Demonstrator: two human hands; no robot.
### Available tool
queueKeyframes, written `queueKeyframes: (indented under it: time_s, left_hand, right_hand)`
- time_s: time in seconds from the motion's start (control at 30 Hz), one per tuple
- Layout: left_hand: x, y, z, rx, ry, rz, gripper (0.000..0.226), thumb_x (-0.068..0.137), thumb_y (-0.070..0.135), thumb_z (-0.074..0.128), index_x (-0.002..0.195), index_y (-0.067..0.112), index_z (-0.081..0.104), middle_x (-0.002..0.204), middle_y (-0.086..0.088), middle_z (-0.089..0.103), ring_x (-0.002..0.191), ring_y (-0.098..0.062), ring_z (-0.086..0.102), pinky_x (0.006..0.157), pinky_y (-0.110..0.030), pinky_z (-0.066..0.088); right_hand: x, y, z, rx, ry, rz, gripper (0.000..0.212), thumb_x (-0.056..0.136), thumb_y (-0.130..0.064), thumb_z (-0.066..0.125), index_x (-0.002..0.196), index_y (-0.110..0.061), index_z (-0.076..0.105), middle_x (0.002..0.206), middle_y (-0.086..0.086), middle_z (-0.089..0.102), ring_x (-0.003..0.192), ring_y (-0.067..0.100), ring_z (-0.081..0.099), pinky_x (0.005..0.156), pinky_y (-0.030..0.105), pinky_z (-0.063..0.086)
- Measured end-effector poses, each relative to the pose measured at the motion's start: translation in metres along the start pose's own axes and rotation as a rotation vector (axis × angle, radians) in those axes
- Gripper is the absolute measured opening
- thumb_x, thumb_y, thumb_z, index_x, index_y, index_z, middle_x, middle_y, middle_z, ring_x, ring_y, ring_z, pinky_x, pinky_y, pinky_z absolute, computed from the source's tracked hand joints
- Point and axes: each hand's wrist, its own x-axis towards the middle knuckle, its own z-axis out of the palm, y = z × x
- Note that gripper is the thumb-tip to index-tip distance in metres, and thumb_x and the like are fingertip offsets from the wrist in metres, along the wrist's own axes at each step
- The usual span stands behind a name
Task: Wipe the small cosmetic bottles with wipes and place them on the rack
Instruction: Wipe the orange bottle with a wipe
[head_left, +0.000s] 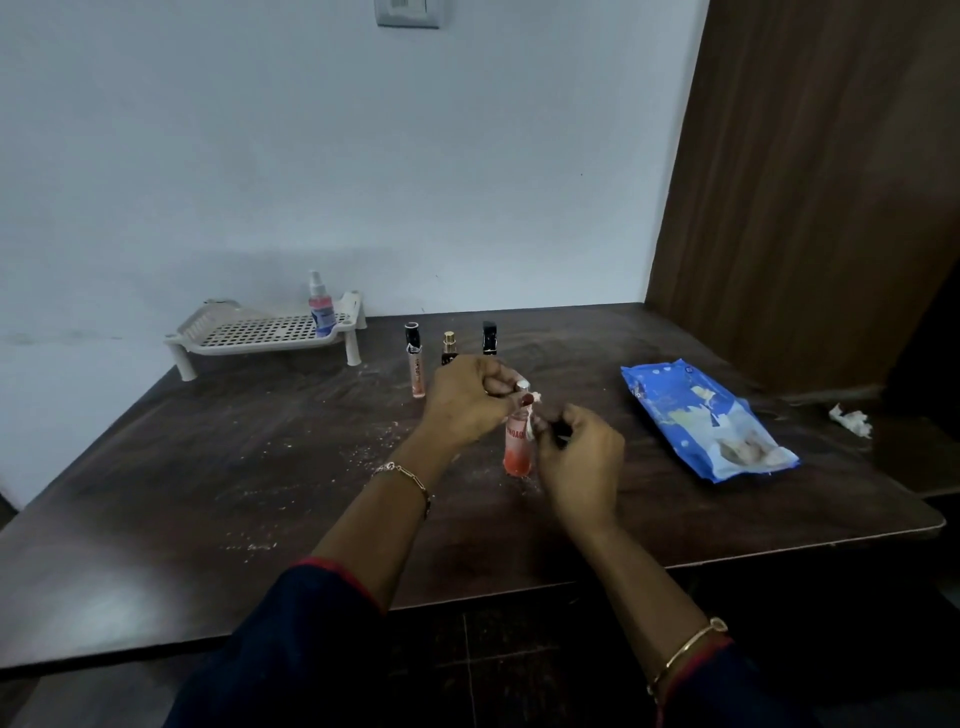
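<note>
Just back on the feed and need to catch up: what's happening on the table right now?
A person is wiping an orange bottle that stands on the table. The left hand pinches a wipe at its top; the right hand curls beside its neck, hold unclear. One spray bottle stands on the rack; three bottles wait behind, wipes pack to the right.

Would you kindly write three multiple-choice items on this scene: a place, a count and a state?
1. How many bottles stand on the rack? A none B one C three
2. Where is the blue wipes pack? A on the rack B on the floor C on the table, at right
3. How is the orange bottle? A upright B lying flat C upside down
Key: 1 B, only the spray bottle; 2 C, it lies on the table; 3 A, base down, left hand pinching a wipe at its top.
</note>
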Motion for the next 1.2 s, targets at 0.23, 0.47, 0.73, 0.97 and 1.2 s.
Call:
queueKeyframes:
  time_s: [0.23,0.47,0.73,0.97,1.2]
  left_hand:
    - [-0.001,-0.001,-0.003,-0.05,-0.021,-0.031,0.012,0.075,-0.001,0.072,0.082,0.008,0.07,0.073,0.0,0.066,0.082,-0.015,0.064,0.09,-0.033,0.052]
    - [-0.014,-0.004,-0.023,-0.077,-0.144,0.053,0.027,0.083,-0.009,0.058,0.109,-0.002,0.064,0.092,0.001,0.067,0.085,-0.002,0.059,0.07,-0.008,0.049]
    - [-0.016,-0.008,-0.024,-0.075,-0.052,0.134,0.024,0.081,-0.009,0.061,0.103,0.001,0.065,0.103,-0.008,0.069,0.092,-0.011,0.065,0.08,-0.011,0.05]
    - [-0.017,-0.016,-0.018,-0.21,0.097,0.064,0.019,0.081,-0.001,0.066,0.099,0.001,0.069,0.092,-0.006,0.071,0.077,-0.01,0.064,0.06,-0.014,0.054]
    - [-0.014,-0.016,-0.021,-0.281,0.111,-0.025,0.018,0.08,-0.003,0.066,0.098,0.002,0.067,0.08,-0.003,0.067,0.073,-0.01,0.064,0.057,-0.015,0.055]
  right_hand:
    - [-0.009,-0.002,-0.017,0.098,-0.225,-0.196,0.027,0.077,-0.034,0.059,0.07,-0.011,0.07,0.072,-0.001,0.07,0.069,0.009,0.063,0.064,0.024,0.047]
    - [0.014,0.014,-0.016,0.391,-0.116,0.101,0.02,0.077,0.011,0.062,0.074,-0.008,0.067,0.071,-0.003,0.068,0.066,-0.002,0.061,0.066,0.01,0.046]
    - [0.018,-0.012,0.001,0.526,-0.178,0.096,0.019,0.077,0.007,0.067,0.075,-0.012,0.067,0.07,-0.007,0.066,0.063,-0.007,0.059,0.062,0.007,0.045]
    - [0.018,-0.01,0.01,0.47,-0.232,0.053,0.01,0.074,0.003,0.073,0.078,-0.005,0.069,0.074,0.001,0.07,0.069,0.005,0.063,0.066,0.013,0.049]
    - [0.013,-0.001,0.008,0.267,-0.245,-0.069,0.023,0.067,-0.001,0.078,0.062,-0.019,0.065,0.064,-0.011,0.062,0.062,-0.002,0.06,0.06,0.009,0.045]
